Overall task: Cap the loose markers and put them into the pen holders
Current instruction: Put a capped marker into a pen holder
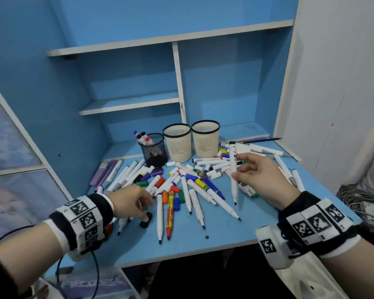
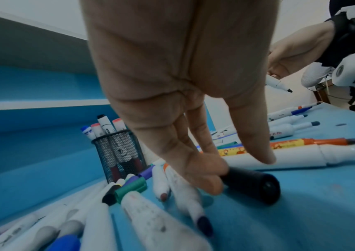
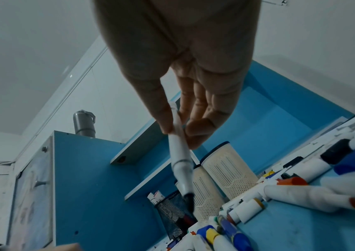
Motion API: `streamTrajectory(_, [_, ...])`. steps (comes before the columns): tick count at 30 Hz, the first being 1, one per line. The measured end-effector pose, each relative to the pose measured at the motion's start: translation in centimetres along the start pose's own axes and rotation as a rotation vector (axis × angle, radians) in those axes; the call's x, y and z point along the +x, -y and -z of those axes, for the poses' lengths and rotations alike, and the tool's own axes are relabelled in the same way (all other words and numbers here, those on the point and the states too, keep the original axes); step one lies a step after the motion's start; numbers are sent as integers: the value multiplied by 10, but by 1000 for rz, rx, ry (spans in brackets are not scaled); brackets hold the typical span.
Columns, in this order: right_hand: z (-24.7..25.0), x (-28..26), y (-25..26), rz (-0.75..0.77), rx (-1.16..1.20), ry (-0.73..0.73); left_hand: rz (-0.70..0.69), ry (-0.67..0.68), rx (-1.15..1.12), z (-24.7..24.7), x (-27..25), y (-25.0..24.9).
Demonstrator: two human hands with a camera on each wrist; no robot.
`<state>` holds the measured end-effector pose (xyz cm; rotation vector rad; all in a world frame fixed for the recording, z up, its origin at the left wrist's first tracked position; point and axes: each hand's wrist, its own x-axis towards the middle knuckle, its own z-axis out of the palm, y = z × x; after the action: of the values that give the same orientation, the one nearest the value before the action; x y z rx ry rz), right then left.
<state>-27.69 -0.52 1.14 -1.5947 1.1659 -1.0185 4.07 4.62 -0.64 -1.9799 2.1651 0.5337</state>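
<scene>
Both of my hands are busy over the blue desk (image 1: 225, 231). From my head view, my right hand (image 1: 261, 180) grips a white marker (image 1: 233, 175) with no cap. My thumb and fingers pinch its middle, and its dark tip points down toward me, above the pile. My left hand (image 1: 130, 201) reaches down to a black cap (image 1: 146, 220) that lies on the desk, and my fingertips touch it. Lots of loose markers (image 1: 188, 186) and little colored caps lie all over the desk between my hands. At the back stand three pen holders. The black mesh holder (image 1: 154, 149) has a few markers in it. Two cream holders (image 1: 191, 141) stand side by side just to its right.

From my left wrist view, my left hand (image 2: 183, 84) points down with its fingers mostly straight. My fingertips (image 2: 206, 180) touch one end of the black cap (image 2: 256, 185), which lies on its side on the desk. I do not wrap it or lift it. The black mesh holder (image 2: 118, 152) stands behind, with capped markers sticking out.

From my right wrist view, my right hand (image 3: 185, 68) pinches the white marker (image 3: 180, 158) between thumb and fingers. Its black tip hangs in front of the black mesh holder (image 3: 172, 210) and the cream holders (image 3: 226, 171).
</scene>
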Motion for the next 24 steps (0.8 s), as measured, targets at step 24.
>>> streamTrajectory(24, [-10, -7, -10, -14, 70, -1, 133, -295, -83, 29, 53, 0])
